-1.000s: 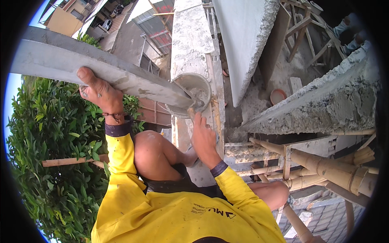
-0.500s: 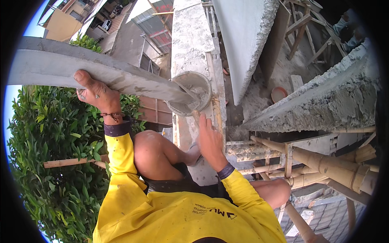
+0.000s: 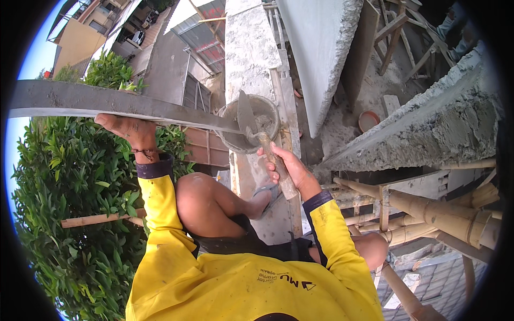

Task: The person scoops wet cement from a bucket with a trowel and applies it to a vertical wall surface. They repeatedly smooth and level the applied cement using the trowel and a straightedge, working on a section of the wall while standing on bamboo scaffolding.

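My left hand (image 3: 132,135) supports a long grey straightedge (image 3: 134,109) from below, its thumb stretched along the near side; the other fingers are hidden behind it. The straightedge runs from the far left to the bucket. A trowel (image 3: 247,117) with a pointed, mortar-smeared blade is in my right hand (image 3: 289,170), fingers wrapped round its worn wooden handle. The blade points away from me over the bucket and lies against or just beside the end of the straightedge. Grey wet mortar is in the round bucket (image 3: 274,128), which stands on the concrete ledge.
I squat on a narrow, rough concrete ledge (image 3: 251,43). Leafy shrubs (image 3: 69,203) drop away on the left. Sloping concrete slabs (image 3: 321,59) rise on the right, with bamboo poles (image 3: 433,214) below them. A reddish round basin (image 3: 368,121) lies lower down.
The trowel has come up from the bucket as my right hand moved right and rolled over. The straightedge has tilted, so its dark upper side shows more and its near face less.
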`<state>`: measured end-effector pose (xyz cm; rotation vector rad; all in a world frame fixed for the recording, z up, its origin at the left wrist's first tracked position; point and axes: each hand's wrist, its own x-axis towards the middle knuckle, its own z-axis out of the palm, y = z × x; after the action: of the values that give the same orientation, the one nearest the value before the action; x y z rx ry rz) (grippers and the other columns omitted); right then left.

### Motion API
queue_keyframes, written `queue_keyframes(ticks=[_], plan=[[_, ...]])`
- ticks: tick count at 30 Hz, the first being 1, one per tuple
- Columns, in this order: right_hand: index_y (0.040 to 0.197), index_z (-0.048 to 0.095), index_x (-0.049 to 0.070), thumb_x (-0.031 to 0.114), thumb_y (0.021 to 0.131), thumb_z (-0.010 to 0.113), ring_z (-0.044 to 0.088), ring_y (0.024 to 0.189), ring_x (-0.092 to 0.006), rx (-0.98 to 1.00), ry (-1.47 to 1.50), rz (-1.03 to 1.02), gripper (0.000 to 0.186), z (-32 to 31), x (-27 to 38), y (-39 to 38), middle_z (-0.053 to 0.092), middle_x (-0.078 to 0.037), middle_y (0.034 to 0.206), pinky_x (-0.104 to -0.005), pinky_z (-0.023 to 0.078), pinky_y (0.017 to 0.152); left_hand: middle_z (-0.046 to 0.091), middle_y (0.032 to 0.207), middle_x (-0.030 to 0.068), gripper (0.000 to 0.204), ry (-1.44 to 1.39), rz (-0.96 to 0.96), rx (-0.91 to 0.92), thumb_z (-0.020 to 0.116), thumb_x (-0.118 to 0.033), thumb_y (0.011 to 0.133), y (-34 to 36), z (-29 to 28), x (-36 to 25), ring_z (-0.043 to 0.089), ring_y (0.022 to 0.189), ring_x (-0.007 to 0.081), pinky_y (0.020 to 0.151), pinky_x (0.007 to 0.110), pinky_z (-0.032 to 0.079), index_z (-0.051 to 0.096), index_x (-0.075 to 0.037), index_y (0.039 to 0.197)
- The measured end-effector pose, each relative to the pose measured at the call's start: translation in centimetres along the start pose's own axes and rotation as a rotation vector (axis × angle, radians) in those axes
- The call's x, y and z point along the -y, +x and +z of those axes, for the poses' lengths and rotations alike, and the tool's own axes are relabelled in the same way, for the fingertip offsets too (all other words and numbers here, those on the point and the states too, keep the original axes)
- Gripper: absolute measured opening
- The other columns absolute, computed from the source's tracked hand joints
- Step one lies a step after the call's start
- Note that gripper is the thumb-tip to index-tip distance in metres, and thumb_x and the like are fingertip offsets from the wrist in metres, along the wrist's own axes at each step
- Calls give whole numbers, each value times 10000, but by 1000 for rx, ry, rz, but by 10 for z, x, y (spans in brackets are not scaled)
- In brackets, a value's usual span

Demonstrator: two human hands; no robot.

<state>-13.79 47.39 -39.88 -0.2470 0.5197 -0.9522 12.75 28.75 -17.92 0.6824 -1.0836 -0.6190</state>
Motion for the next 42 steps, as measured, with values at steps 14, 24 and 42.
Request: queue_keyframes(ticks=[14,24,42], plan=[[1252,565,54,334,1019,529,665,669,-330,-341,-958,-247,365,23,-34,-74,662,-151,850,-434,529,595,620,806,99,887,-170,-12,334,391,-913,833,19,-19,3,628,723,204,582,352,567,584,-61,989],[1215,570,74,229,888,682,691,784,-407,-655,-1838,-431,379,51,10,-44,704,-181,911,-498,527,687,613,714,104,914,-445,-28,484,476,-918,782,11,-6,-5,656,636,211,567,394,624,586,-20,917],[1224,542,40,287,894,679,678,876,-459,-913,-1399,-481,435,-5,-12,-35,704,-241,961,-538,523,741,567,1260,236,1203,305,211,-115,517,-929,730,3,2,-13,597,1155,347,1023,510,558,471,115,1325]])
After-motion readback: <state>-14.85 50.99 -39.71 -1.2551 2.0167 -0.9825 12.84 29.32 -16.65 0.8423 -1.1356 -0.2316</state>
